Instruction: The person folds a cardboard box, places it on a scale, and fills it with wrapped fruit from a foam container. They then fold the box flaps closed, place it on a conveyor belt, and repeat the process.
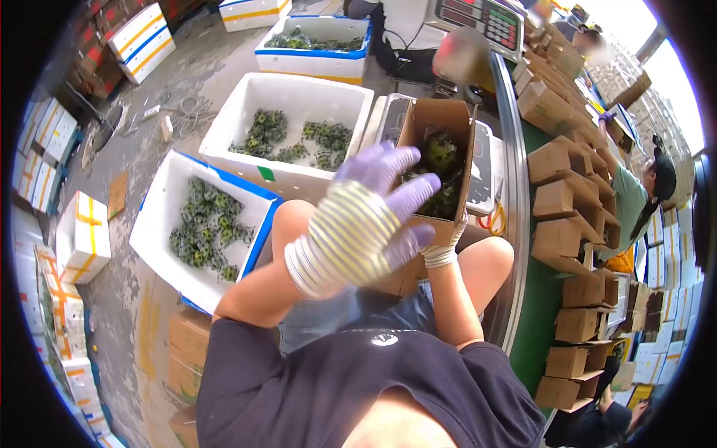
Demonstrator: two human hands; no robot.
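My left hand (366, 213), in a striped glove with purple fingers, is open with its fingers spread. It hovers at the near-left edge of a tall cardboard box (470, 160), covering part of its opening. Inside the box is green, dark-edged produce (441, 153). My right hand (446, 250), gloved too, grips the box at its near-right corner; its fingers are partly hidden. The box stands tilted between my knees and a scale (482, 168). To the left, two white foam bins (299, 86) (153, 216) hold clumps of similar dark green produce.
Another foam bin (314, 66) of produce stands farther back, near a person with a scale display (478, 22). A green conveyor (526, 299) with a metal rail runs along my right. Beyond it are several open cardboard boxes (560, 246) and a person in green (631, 198).
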